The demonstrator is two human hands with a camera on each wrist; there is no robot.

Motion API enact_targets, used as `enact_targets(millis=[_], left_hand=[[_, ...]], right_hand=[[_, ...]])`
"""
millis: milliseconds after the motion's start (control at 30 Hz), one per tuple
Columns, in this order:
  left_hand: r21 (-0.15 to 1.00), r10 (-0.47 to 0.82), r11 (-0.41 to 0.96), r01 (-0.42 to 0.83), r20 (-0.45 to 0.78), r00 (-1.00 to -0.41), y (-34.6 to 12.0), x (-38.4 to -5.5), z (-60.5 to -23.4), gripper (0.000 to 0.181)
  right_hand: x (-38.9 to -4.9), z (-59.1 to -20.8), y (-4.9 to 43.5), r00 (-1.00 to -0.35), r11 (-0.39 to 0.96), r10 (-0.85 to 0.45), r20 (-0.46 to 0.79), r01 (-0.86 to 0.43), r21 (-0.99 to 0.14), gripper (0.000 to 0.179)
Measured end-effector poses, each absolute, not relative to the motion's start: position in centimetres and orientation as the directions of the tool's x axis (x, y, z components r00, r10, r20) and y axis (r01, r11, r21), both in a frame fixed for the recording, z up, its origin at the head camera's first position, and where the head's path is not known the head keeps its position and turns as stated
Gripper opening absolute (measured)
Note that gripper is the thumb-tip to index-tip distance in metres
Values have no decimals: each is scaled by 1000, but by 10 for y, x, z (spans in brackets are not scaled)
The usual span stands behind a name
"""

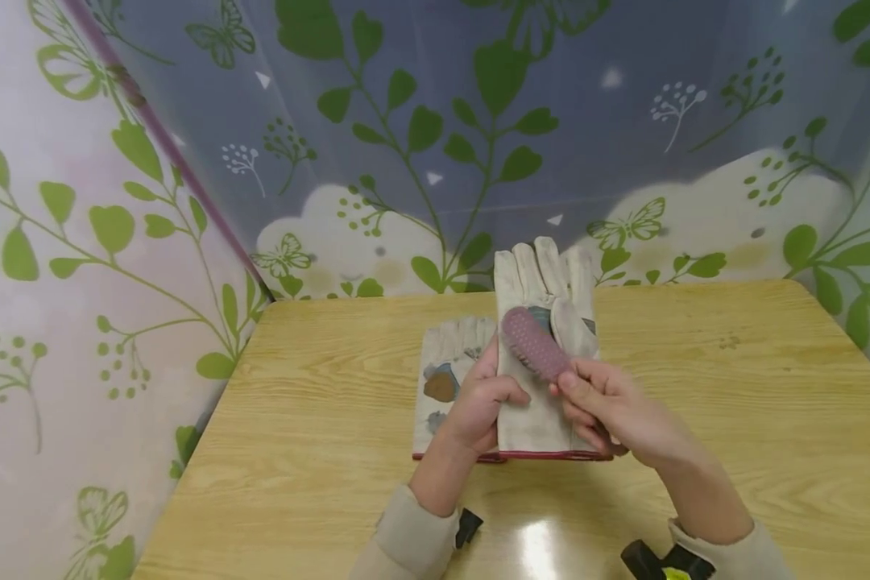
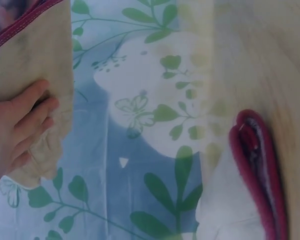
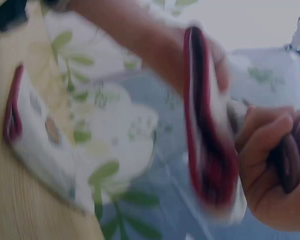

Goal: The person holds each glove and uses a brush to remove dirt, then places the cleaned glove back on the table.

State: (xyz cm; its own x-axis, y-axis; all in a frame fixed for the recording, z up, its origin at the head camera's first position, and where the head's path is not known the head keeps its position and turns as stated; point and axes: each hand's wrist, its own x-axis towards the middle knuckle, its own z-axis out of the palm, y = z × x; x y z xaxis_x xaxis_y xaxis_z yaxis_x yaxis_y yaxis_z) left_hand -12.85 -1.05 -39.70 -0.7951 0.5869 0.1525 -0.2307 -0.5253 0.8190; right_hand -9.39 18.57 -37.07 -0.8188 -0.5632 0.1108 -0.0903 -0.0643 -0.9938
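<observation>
A cream work glove (image 1: 540, 423) with a red-bound cuff is held up over the table, fingers pointing away. My left hand (image 1: 478, 403) grips it by its left edge, thumb across the front; in the left wrist view several fingers (image 2: 32, 112) lie along its other face. My right hand (image 1: 616, 407) pinches the near end of a mauve, dotted brush (image 1: 532, 342), which slants over the glove's palm, bristles showing along its lower edge. The right wrist view shows the open cuff (image 3: 210, 155) beside the right hand (image 3: 272, 165). A second glove (image 1: 435, 403), with brown and grey-blue patches, lies beneath to the left.
The wooden table (image 1: 319, 387) reaches back to a wall covering (image 1: 377, 161) with printed leaves and butterflies. A similar covering (image 1: 80, 282) rises along the left side. Black straps and mounts (image 1: 667, 560) sit at both wrists.
</observation>
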Motion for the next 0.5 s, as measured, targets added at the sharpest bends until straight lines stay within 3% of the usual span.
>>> enact_targets(millis=[100, 300, 500], left_hand=[[814, 620, -524, -250, 164, -767, -12, -128, -396, 101], [832, 616, -493, -256, 126, -778, -14, -127, -394, 103], [834, 590, -512, -205, 168, -790, -15, -127, -393, 97]], right_hand=[[-99, -373, 200, -893, -40, -437, 107, -99, -994, 30], [-96, -370, 220, -963, -85, -235, 132, -115, -990, 26], [-88, -364, 197, -885, 52, -461, 66, -102, -993, 33]])
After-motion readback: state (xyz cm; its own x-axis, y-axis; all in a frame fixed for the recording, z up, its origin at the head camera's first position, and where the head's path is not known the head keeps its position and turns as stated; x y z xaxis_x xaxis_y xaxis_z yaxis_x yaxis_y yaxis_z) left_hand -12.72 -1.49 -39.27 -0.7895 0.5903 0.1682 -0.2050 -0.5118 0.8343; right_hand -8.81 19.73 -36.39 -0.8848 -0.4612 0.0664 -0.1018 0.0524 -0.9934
